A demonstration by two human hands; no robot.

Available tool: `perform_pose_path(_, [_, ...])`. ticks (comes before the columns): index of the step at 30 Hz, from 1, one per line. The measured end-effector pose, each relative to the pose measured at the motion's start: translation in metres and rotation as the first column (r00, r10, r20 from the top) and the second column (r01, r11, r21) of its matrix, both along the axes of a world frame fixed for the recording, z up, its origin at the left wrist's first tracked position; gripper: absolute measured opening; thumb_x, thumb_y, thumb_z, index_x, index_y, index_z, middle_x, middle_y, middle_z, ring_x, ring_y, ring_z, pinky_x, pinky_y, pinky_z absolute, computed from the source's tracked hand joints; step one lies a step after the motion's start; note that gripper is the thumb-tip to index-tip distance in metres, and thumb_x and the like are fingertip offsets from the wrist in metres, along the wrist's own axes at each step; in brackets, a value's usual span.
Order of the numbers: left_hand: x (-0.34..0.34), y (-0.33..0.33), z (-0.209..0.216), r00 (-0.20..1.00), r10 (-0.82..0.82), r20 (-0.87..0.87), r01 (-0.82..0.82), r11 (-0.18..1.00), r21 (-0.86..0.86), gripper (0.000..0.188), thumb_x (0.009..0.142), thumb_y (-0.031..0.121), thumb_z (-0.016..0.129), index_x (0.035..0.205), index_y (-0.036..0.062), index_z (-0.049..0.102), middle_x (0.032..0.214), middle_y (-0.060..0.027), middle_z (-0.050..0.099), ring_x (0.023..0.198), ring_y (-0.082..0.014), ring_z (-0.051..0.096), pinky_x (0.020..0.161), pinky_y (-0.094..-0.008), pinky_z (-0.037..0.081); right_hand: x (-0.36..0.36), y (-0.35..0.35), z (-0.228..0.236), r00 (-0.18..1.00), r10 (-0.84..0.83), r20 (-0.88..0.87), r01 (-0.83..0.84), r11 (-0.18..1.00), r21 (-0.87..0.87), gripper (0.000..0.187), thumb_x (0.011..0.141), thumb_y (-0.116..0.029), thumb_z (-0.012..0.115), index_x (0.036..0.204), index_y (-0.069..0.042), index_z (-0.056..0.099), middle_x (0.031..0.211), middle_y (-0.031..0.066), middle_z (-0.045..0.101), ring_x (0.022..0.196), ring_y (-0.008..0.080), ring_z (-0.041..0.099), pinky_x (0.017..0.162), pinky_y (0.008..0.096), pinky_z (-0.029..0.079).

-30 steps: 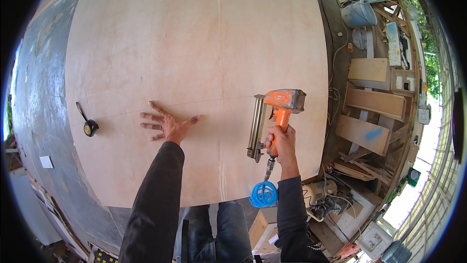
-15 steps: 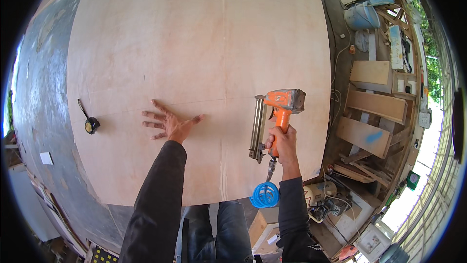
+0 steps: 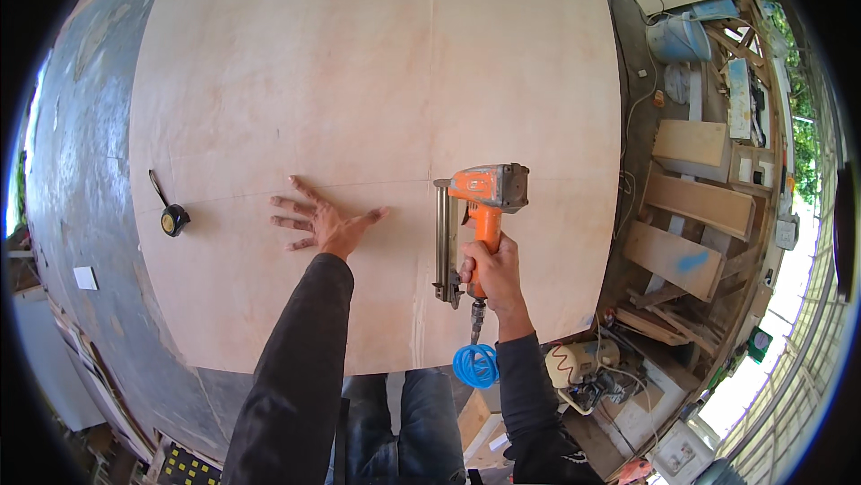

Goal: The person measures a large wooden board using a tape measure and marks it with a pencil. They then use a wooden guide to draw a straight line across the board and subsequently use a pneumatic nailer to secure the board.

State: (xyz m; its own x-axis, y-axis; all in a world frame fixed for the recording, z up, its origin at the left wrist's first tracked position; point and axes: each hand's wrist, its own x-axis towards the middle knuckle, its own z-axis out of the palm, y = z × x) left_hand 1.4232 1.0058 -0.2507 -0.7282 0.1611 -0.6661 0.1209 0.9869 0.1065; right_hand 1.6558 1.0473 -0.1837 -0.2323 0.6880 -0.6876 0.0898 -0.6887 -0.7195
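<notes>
A large pale plywood sheet [image 3: 296, 64] lies before me, with a thin pencil line running across it. My left hand [image 3: 334, 227] rests on the sheet with its fingers spread, just below that line. In my right hand [image 3: 493, 270] is the handle of an orange pneumatic nail gun [image 3: 487, 207], my fingers wrapped round it. Its nose end points left and sits at the pencil line, near the seam down the sheet; whether it touches the wood I cannot tell. A coiled blue air hose [image 3: 475, 366] hangs from the handle's base. A black tape measure [image 3: 175, 219] lies at the sheet's left side.
Along the right stand wooden boards [image 3: 700, 205], offcuts and a light blue bucket [image 3: 679, 39]. An air compressor [image 3: 578, 364] is at the lower right. Left of the sheet is worn grey floor [image 3: 76, 189] with a small white square [image 3: 85, 278].
My right hand has moved the nail gun left along the pencil line, closer to the seam. My left hand stays spread on the sheet. The view has shifted slightly.
</notes>
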Motion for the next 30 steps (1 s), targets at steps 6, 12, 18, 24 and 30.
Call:
perform_pose_path(6, [-0.001, -0.002, 0.000, 1.000, 0.004, -0.003, -0.004, 1.000, 0.021, 0.175, 0.044, 0.055, 0.100, 0.157, 0.0189, -0.028, 0.157, -0.0280, -0.038, 0.143, -0.0551, -0.035, 0.105, -0.0836, -0.004, -0.007, -0.002, -0.003, 0.999, 0.041, 0.016, -0.041, 0.999, -0.003, 0.040, 0.090, -0.003, 0.059, 0.129, 0.005, 0.054, 0.062, 0.0010, 0.051, 0.046, 0.0114, 0.050, 0.047, 0.0285, 0.046])
perform_pose_path(12, [0.000, -0.002, -0.001, 1.000, 0.006, -0.003, -0.006, 1.000, 0.016, 0.175, 0.044, 0.055, 0.100, 0.157, 0.0199, -0.030, 0.157, -0.0277, -0.038, 0.143, -0.0548, -0.035, 0.105, -0.0835, -0.004, -0.009, -0.001, 0.000, 0.999, 0.031, 0.020, -0.031, 0.999, 0.013, 0.033, 0.091, -0.002, 0.059, 0.123, 0.004, 0.055, 0.061, 0.0008, 0.051, 0.045, 0.0106, 0.049, 0.046, 0.0277, 0.044])
perform_pose_path(18, [-0.001, -0.003, -0.004, 1.000, 0.006, 0.007, -0.006, 1.000, 0.014, 0.175, 0.044, 0.055, 0.100, 0.156, 0.0209, -0.030, 0.157, -0.0277, -0.038, 0.143, -0.0549, -0.034, 0.106, -0.0834, -0.003, -0.011, -0.003, -0.002, 0.999, 0.021, 0.028, -0.021, 1.000, 0.019, 0.027, 0.091, -0.002, 0.058, 0.118, 0.002, 0.056, 0.061, 0.0002, 0.051, 0.044, 0.0097, 0.048, 0.045, 0.0268, 0.044])
perform_pose_path(24, [0.002, -0.001, 0.000, 1.000, 0.003, 0.000, -0.003, 1.000, 0.013, 0.175, 0.044, 0.056, 0.100, 0.156, 0.0213, -0.031, 0.157, -0.0281, -0.038, 0.143, -0.0551, -0.034, 0.106, -0.0833, -0.003, -0.010, -0.005, -0.002, 0.999, 0.035, 0.014, -0.035, 0.999, -0.011, 0.039, 0.090, -0.003, 0.060, 0.128, 0.003, 0.055, 0.063, 0.0013, 0.051, 0.047, 0.0124, 0.051, 0.048, 0.0293, 0.047])
perform_pose_path(30, [0.002, -0.001, 0.000, 1.000, 0.002, -0.008, -0.002, 1.000, 0.023, 0.176, 0.043, 0.056, 0.100, 0.157, 0.0209, -0.030, 0.158, -0.0282, -0.038, 0.143, -0.0550, -0.034, 0.105, -0.0840, -0.004, -0.016, -0.006, -0.002, 0.999, 0.041, 0.030, -0.041, 0.999, 0.027, 0.024, 0.092, -0.001, 0.059, 0.115, 0.002, 0.056, 0.062, 0.0004, 0.053, 0.045, 0.0093, 0.049, 0.045, 0.0267, 0.045])
